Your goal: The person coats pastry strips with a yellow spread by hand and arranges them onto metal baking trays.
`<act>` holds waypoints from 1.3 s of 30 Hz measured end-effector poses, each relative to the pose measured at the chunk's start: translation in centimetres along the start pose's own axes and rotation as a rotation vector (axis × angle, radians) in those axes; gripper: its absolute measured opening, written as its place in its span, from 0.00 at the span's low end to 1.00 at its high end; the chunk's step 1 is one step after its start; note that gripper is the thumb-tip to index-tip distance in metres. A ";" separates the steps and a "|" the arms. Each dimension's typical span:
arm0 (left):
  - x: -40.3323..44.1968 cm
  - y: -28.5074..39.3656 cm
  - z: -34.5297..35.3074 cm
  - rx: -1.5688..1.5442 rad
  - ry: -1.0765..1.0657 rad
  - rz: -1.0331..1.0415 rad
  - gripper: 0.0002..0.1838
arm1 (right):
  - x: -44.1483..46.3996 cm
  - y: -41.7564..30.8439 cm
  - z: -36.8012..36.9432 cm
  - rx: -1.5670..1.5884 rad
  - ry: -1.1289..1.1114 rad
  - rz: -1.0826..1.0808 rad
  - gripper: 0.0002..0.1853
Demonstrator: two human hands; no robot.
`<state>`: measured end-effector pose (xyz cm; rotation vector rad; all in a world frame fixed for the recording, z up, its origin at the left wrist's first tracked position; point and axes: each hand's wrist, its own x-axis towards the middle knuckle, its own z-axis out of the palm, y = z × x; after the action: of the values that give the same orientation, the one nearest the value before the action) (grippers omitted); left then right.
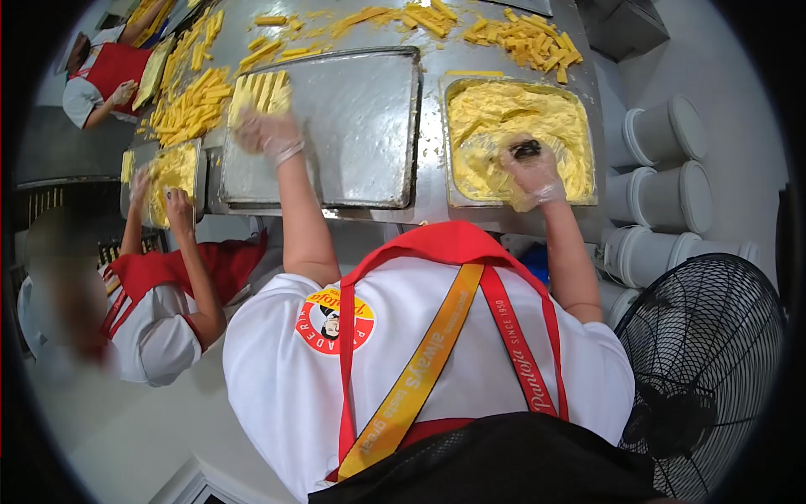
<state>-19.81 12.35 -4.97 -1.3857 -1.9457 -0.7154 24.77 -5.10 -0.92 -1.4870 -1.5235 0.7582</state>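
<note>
My left hand (267, 136), in a clear plastic glove, is over the left end of a metal baking tray (353, 134). Its fingers are smeared by motion, right at the near ends of a row of pale yellow coated sticks (267, 91) lying side by side. My right hand (534, 175), also gloved, is closed around the black handle (526, 149) of a tool whose working end is hidden. That hand is inside a rectangular metal pan (448, 189) of thick yellow cream (495, 109), and cream smears the glove.
Loose yellow sticks (529, 42) lie heaped along the far side of the metal table (428, 168), with another pile (193, 105) at left. Two co-workers in red aprons work at left, one over a second cream pan (200, 172). White buckets (672, 130) and a black fan (701, 361) stand at right.
</note>
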 end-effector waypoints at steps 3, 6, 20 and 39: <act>3.6 10.2 -3.9 -0.340 -0.043 0.381 0.28 | 3.2 2.5 -2.5 -0.139 0.011 0.170 0.16; 5.0 19.5 -2.2 -0.656 -0.430 0.597 0.18 | 5.9 7.8 -6.1 -0.709 0.211 -0.040 0.10; 3.2 34.7 12.1 -0.477 -0.848 1.006 0.18 | 6.4 2.2 -4.1 -0.174 0.181 0.054 0.12; 1.7 27.6 -9.7 -1.662 -1.082 0.164 0.20 | 4.9 -1.5 -7.0 -0.316 -0.117 0.481 0.15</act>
<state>7.81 14.39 4.48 -3.3727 -1.5794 -1.9884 30.55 -1.40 4.33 -2.1231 -1.4312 0.9209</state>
